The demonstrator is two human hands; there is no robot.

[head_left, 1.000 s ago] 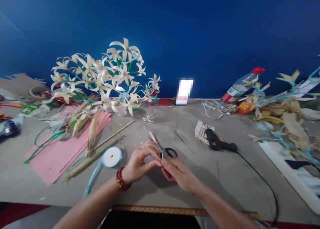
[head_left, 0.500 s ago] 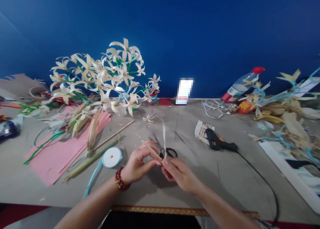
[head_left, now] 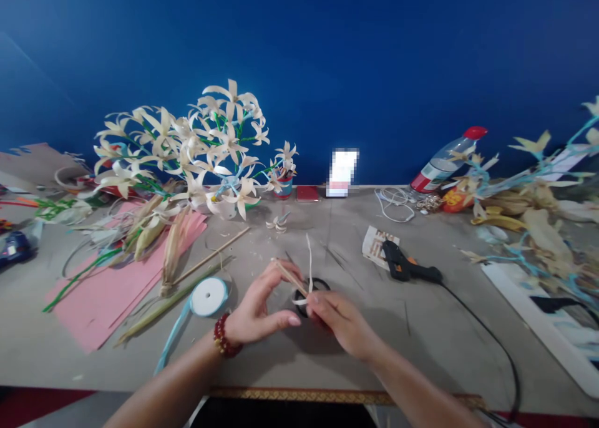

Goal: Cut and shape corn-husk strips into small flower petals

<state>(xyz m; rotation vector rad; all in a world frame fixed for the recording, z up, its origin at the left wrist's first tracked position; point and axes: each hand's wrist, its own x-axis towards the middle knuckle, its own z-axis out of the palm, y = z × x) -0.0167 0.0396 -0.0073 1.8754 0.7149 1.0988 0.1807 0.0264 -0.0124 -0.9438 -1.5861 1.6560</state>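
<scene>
R hand (head_left: 339, 322): thumb + fingers pinched on thin stick's lower end, strip caught there too.
L hand (head_left: 257, 309): thumb out, free; other fingers curved behind stick's far end, can't tell if touching.
Thin stick (head_left: 291, 276): btwn hands, above tabletop (head_left: 444, 353), slanting far-left. Looks v. light, fairly stiff, prob. snappable; best held low, near R fingers.
Pale strip (head_left: 309, 262): rises from R fingers, bends near stick's low end; wrapped or not, can't tell. Looks soft, floppy, may tear; hold flat, close to stick.
In the way: black-handled scissors (head_left: 329, 286), directly under/behind hands.
Left: tape roll (head_left: 208, 296), tail hanging near; pink paper (head_left: 100, 303) w/ husks on top.
Right: glue gun (head_left: 407, 266), its cord running near.
Far: white flowers (head_left: 229, 141) left, phone (head_left: 340, 169) mid, bottle (head_left: 440, 166) tilted, right.
</scene>
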